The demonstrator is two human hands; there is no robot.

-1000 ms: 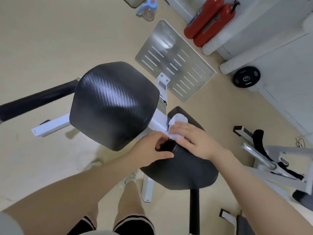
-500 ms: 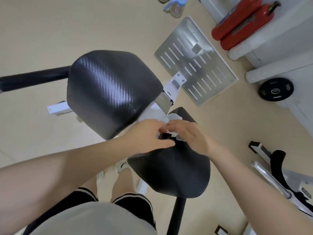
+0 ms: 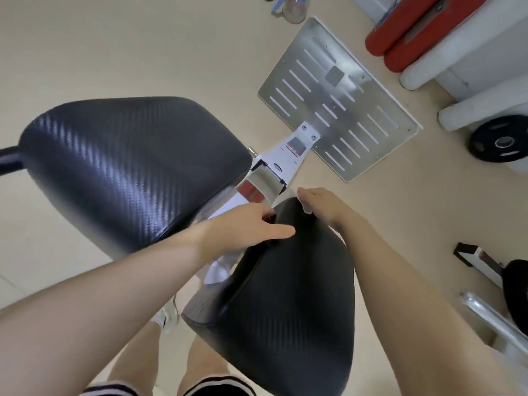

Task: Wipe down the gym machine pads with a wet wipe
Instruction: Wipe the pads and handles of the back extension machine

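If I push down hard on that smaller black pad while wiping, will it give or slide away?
The smaller pad looks cushioned, so it should dent slightly. It seems fixed to the white frame, so sliding is unlikely. Its woven-look cover appears smooth; the wipe will probably glide.

Both black pads, the larger pad [image 3: 131, 164] and the nearer pad [image 3: 285, 304], wear a woven-pattern, faintly glossy synthetic cover, the slotted footplate [image 3: 340, 101] is brushed bare metal, the frame beam [image 3: 285, 158] smooth white-painted metal, and the floor [image 3: 114, 44] matt beige.
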